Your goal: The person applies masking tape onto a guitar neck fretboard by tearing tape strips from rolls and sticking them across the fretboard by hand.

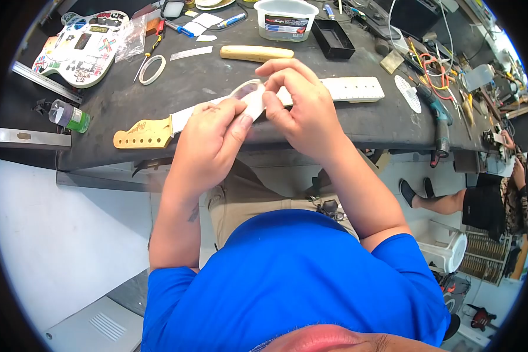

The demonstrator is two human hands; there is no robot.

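Note:
A roll of masking tape (pixel 253 104) is held above the bench, its pale ring tilted between my two hands. My left hand (pixel 210 136) is closed on the roll, thumb pressed along its near side. My right hand (pixel 302 107) has curled fingers, with thumb and fingertips at the roll's right edge; the exact pinch is partly hidden. Beneath both hands lies a guitar neck, its wooden headstock (pixel 144 134) to the left. White tape-like covering (pixel 352 89) runs along the fretboard to the right end, with dark marks on it.
Beyond the neck lie a wooden block (pixel 257 54), a short ruler (pixel 192 52), a plastic tub (pixel 286 22) and a black tray (pixel 332 40). Another tape roll (pixel 152 70) and a stickered guitar body (pixel 83 48) are left. A power tool (pixel 439 120) lies right; a person's legs (pixel 437 202) show beyond.

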